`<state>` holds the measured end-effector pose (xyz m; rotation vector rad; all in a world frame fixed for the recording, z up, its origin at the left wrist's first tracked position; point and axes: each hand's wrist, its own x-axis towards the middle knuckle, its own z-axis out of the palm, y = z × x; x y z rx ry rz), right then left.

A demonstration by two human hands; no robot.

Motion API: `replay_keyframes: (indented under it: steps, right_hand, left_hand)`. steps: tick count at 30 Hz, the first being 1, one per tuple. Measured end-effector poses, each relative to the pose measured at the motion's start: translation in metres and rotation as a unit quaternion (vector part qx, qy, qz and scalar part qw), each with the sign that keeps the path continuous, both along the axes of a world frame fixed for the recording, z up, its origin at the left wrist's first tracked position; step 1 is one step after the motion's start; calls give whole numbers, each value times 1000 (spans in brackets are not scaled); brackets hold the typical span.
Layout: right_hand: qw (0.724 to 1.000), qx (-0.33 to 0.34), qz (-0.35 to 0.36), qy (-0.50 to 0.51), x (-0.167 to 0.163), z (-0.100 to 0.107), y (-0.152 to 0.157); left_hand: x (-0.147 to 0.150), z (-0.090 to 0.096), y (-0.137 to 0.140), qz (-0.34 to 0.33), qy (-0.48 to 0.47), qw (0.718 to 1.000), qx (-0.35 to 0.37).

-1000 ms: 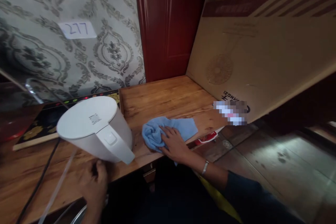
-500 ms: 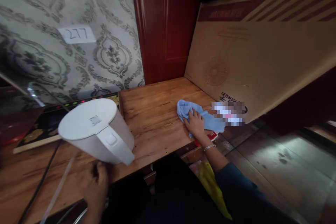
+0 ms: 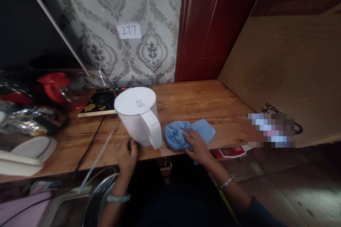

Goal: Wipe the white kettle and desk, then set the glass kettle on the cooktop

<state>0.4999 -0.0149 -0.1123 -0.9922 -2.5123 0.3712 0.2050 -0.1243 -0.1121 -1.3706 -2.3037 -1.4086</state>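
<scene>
My right hand (image 3: 197,146) presses down on a crumpled blue cloth (image 3: 177,133) near the table's front edge, its fingers bent over the fabric. Just left of the cloth stands a white jug-shaped kettle (image 3: 135,120) with a flat lid and a handle turned towards me. Low at the kettle's left side, my left hand (image 3: 125,156) rests on the front edge of the wooden table (image 3: 191,97). Its fingers are curled in, and nothing shows in them. Whether it touches the kettle's base, I cannot tell.
Behind the kettle lies a black cooktop (image 3: 101,100) with lit dots. A red-lidded clear jug (image 3: 60,90) and a white item (image 3: 23,156) are at the left. A dark cable (image 3: 89,145) crosses the table. A big cardboard box (image 3: 287,60) leans at the right.
My right hand has drawn the blue cloth left and nearer, beside the kettle. The view has swung left, bringing the red-lidded jug in. My left hand stays by the kettle's base.
</scene>
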Motion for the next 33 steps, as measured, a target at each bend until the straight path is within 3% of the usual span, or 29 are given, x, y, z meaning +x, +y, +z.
replay_keyframes:
  steps: [6, 11, 17, 20, 24, 26, 27, 30, 31, 33]
  right_hand:
    - [992, -38, 111, 41, 18, 1, -27]
    - [971, -95, 205, 83, 13, 16, -48]
    - [960, -100, 229, 129, -16, 41, -64]
    - [959, -97, 220, 147, -31, 53, -74]
    - [944, -119, 244, 186, -37, 68, -82]
    - [930, -158, 253, 217, -33, 74, -80]
    - [925, -177, 233, 245, -31, 76, -76]
    - [908, -205, 79, 356, -32, 76, -61]
    - [899, -211, 34, 382, -37, 75, -55]
    - [884, -243, 17, 400, -51, 72, -46]
  left_hand:
    - [12, 11, -5, -30, -82, 996, 16]
    - [36, 28, -27, -155, -189, 970, 0]
    - [46, 66, -55, -347, -352, 868, -58]
    - [48, 72, -67, -359, -440, 821, -60]
    - [54, 66, -77, -326, -555, 765, -36]
    - [52, 67, -83, -278, -578, 767, -26]
    - [48, 71, -86, -244, -574, 782, -21]
    - [29, 89, -95, -127, -521, 844, 14]
    - [21, 95, -96, -101, -508, 855, 34]
    - [8, 105, -96, -79, -496, 860, 84]
